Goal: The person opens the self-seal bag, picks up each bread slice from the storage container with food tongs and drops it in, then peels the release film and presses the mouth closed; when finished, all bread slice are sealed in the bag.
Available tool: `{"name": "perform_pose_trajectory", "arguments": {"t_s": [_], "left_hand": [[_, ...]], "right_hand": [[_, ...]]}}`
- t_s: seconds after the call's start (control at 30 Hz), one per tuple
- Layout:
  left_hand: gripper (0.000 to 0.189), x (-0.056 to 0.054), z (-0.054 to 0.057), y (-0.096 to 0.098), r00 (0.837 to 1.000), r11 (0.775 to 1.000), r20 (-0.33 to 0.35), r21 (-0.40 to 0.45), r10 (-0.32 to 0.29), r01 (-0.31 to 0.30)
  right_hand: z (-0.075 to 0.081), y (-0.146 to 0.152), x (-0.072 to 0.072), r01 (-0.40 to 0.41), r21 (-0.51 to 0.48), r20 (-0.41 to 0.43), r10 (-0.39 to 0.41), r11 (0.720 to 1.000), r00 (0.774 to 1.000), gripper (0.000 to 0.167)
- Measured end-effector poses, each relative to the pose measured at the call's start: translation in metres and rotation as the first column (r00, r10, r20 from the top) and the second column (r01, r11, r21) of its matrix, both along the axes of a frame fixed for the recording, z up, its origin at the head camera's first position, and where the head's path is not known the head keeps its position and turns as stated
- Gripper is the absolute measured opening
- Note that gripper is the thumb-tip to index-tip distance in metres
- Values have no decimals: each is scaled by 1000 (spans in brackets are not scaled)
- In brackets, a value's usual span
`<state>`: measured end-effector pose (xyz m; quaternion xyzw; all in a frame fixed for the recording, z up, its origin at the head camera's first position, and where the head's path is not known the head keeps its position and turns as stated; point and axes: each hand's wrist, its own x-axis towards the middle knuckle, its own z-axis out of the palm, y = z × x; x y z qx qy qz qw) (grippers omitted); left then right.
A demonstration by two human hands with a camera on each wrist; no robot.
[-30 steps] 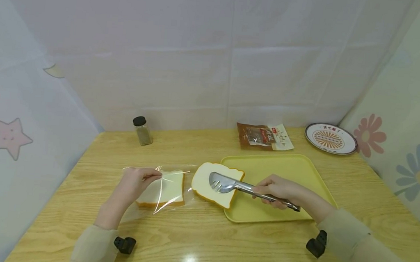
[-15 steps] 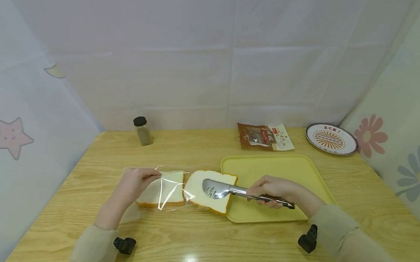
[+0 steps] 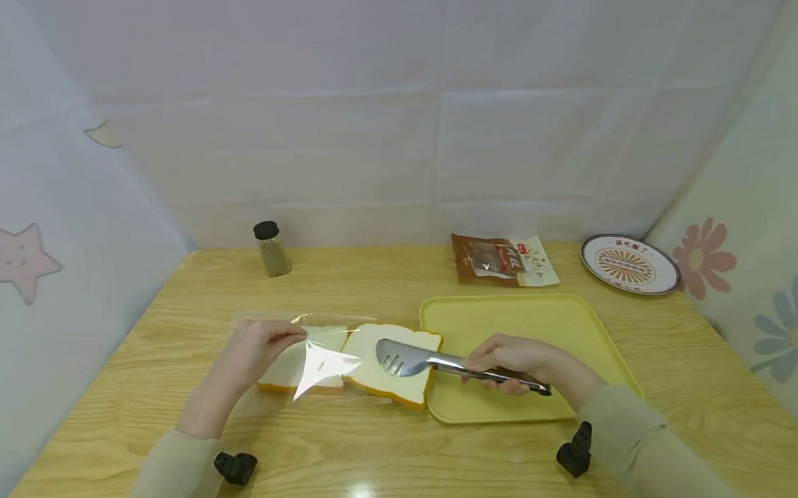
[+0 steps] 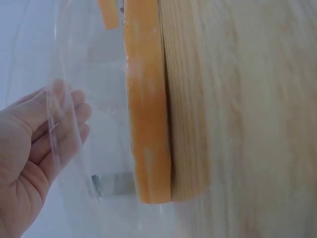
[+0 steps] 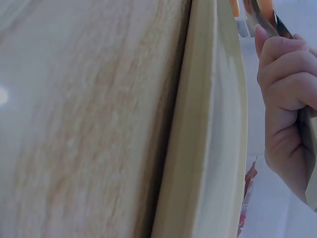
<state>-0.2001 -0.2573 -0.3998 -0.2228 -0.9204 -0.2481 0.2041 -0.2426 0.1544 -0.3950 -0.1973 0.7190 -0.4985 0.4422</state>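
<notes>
My left hand pinches the upper layer of a clear plastic bag and lifts it. Inside the bag a white bread slice with an orange-brown crust lies flat; in the left wrist view its crust shows through the film. My right hand grips metal tongs with a slotted head, clamped on a second bread slice. This slice's left part is under the film and overlaps the first slice's right edge. Its right edge hangs over the tray's left rim.
A yellow tray lies under the right hand. Behind stand a seasoning jar with a black lid, a brown and white food packet and a patterned oval plate leaning against the wall. Cloth walls bound the wooden table.
My right hand has moved left with the tongs and slice, sliding the slice lower and under the film until it overlaps the other slice. My left hand has stayed put.
</notes>
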Motion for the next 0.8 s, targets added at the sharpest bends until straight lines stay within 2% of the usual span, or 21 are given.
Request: {"name": "perform_pose_trajectory", "arguments": {"t_s": [0.3, 0.53, 0.8], "left_hand": [[11, 0, 2, 2, 1000, 1000, 5, 15, 2, -2], [11, 0, 0, 2, 1000, 999, 1, 50, -7, 7], [10, 0, -2, 3, 1000, 999, 13, 36, 5, -5]], "right_hand": [[-4, -5, -6, -31, -18, -6, 31, 999, 999, 42], [-6, -14, -10, -57, -8, -84, 56, 998, 995, 40], [-5, -26, -11, -82, -29, -53, 80, 996, 995, 39]]}}
